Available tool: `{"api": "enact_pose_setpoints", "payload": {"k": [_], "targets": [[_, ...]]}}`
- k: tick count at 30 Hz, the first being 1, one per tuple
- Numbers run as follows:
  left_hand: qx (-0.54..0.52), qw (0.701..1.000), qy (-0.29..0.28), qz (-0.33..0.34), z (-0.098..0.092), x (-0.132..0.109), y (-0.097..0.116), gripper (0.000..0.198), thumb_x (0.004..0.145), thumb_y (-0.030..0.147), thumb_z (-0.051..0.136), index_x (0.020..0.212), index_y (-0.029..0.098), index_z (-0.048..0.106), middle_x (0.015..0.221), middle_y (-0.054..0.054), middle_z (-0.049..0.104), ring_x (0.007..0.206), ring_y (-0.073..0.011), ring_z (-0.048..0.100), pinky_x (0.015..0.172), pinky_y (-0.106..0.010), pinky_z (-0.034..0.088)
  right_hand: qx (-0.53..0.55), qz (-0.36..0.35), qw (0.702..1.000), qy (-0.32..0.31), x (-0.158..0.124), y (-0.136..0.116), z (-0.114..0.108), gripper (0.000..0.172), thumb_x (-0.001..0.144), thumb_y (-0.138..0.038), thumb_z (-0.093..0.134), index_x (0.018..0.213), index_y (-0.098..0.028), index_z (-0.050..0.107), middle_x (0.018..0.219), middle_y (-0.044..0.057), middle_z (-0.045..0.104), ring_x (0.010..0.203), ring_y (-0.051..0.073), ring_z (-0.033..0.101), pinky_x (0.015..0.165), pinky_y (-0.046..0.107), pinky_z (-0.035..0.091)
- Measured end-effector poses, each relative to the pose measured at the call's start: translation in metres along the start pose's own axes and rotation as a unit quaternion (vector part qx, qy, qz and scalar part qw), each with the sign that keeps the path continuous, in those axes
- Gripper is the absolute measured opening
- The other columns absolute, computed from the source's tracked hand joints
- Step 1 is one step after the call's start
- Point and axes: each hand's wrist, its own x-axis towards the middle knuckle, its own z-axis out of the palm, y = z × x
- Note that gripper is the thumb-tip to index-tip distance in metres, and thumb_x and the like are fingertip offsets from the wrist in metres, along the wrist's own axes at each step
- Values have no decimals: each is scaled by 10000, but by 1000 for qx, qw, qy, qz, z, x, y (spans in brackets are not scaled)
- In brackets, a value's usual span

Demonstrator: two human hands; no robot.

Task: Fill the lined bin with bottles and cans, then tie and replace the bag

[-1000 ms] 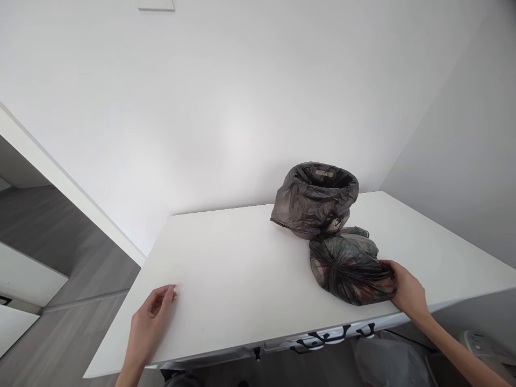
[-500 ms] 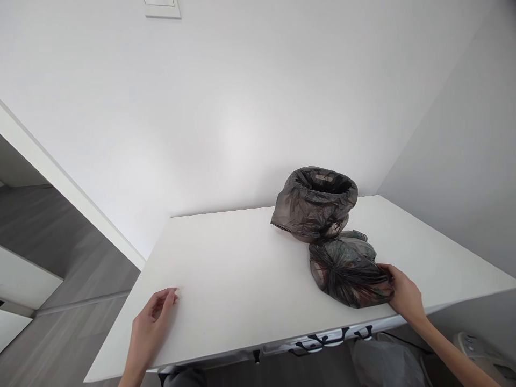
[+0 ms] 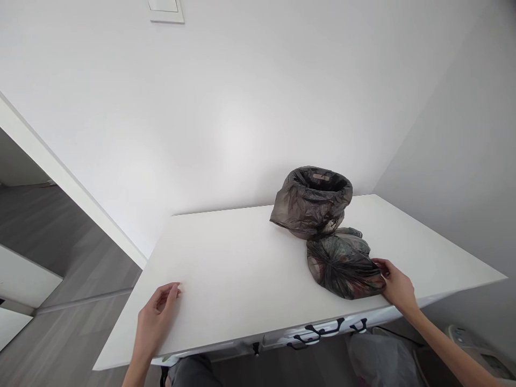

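On the right half of the white table (image 3: 226, 269) lies a knotted, bulging black plastic bag (image 3: 342, 269), its contents showing faintly reddish and greenish. My right hand (image 3: 397, 285) is closed on this bag's right side. Directly behind it, touching or nearly so, stands a second black plastic bag (image 3: 310, 204), its mouth open upward and its rim folded out. What that one contains is hidden. My left hand (image 3: 157, 312) rests at the table's left front, fingers curled and thumb against the fingertips, with nothing visible in the pinch.
A white wall (image 3: 242, 107) rises behind the table, and a grey wall (image 3: 455, 161) closes the right side. Below the front edge are dark handles (image 3: 322, 329), a pale plastic bag (image 3: 379, 357) and an appliance (image 3: 475, 349). A light switch (image 3: 166, 9) is high up.
The view has shifted slightly, so the table and bags sit a little differently in frame. Both hands keep nearly the same places and poses.
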Motion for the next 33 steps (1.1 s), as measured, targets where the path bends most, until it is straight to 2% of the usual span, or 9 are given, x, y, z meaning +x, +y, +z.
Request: {"api": "enact_pose_setpoints", "payload": {"k": [5, 10, 12, 15, 17, 20, 22, 28, 33], "targets": [[-6, 1000, 6, 16, -2, -4, 5, 532, 852, 713, 588, 1045, 242, 743, 1029, -78, 806, 1052, -313, 736, 953, -395, 548, 82, 34, 996, 8, 10, -10, -9, 507, 861, -663, 520, 1002, -239, 760, 1014, 90, 814, 922, 329, 754, 781, 411, 549], [-10, 1000, 7, 25, -1, -4, 1, 515, 863, 704, 591, 1040, 246, 746, 1028, -65, 808, 1042, -293, 741, 929, -367, 549, 235, 70, 962, -120, 24, -12, -15, 480, 845, -633, 648, 1071, -233, 783, 1189, 94, 800, 1170, 336, 723, 980, 422, 575], [-9, 1000, 8, 27, 0, -2, -3, 520, 864, 706, 592, 1047, 245, 748, 1027, -65, 807, 1040, -292, 741, 919, -363, 549, 267, 90, 946, -162, 27, -12, -16, 464, 823, -604, 700, 1097, -241, 789, 1229, 83, 790, 1216, 339, 708, 1013, 426, 576], [-13, 999, 6, 28, 0, -1, -6, 526, 866, 705, 593, 1061, 242, 748, 1036, -69, 806, 1046, -291, 738, 941, -368, 542, 297, 104, 929, -196, 26, -16, -18, 422, 788, -550, 757, 1078, -245, 792, 1205, 81, 798, 1168, 342, 733, 961, 421, 613], [-14, 1000, 5, 24, 0, -1, -6, 537, 857, 711, 593, 1070, 242, 746, 1046, -72, 803, 1053, -297, 733, 951, -381, 539, 316, 109, 920, -205, 23, -21, -19, 385, 784, -530, 762, 1037, -241, 790, 1111, 90, 818, 1058, 344, 768, 866, 421, 644], [-12, 1000, 8, 15, -1, -4, -1, 541, 851, 712, 590, 1069, 241, 741, 1044, -78, 801, 1046, -303, 729, 962, -397, 541, 321, 127, 918, -197, 16, -30, -20, 359, 786, -525, 749, 999, -237, 780, 942, 96, 824, 872, 341, 786, 693, 417, 649], [-13, 1000, 10, 15, -2, -6, 3, 529, 853, 703, 590, 1056, 239, 742, 1034, -78, 801, 1032, -301, 733, 963, -397, 544, 317, 136, 920, -185, 14, -34, -20, 364, 775, -532, 752, 990, -239, 767, 899, 94, 819, 819, 335, 779, 632, 403, 630], [-19, 999, 13, 24, -1, -9, 6, 539, 852, 706, 591, 1048, 229, 748, 1026, -79, 802, 1030, -291, 741, 928, -379, 557, 325, 111, 923, -172, 12, -25, -13, 430, 735, -595, 786, 956, -239, 691, 833, 67, 799, 699, 271, 731, 588, 354, 582], [-41, 999, 9, 23, 0, -11, 6, 535, 852, 693, 600, 1063, 222, 741, 1027, -76, 795, 1036, -278, 738, 971, -374, 539, 277, 61, 952, -115, 7, -16, -7, 458, 748, -616, 766, 962, -227, 655, 782, 38, 751, 748, 248, 707, 636, 315, 554]]}}
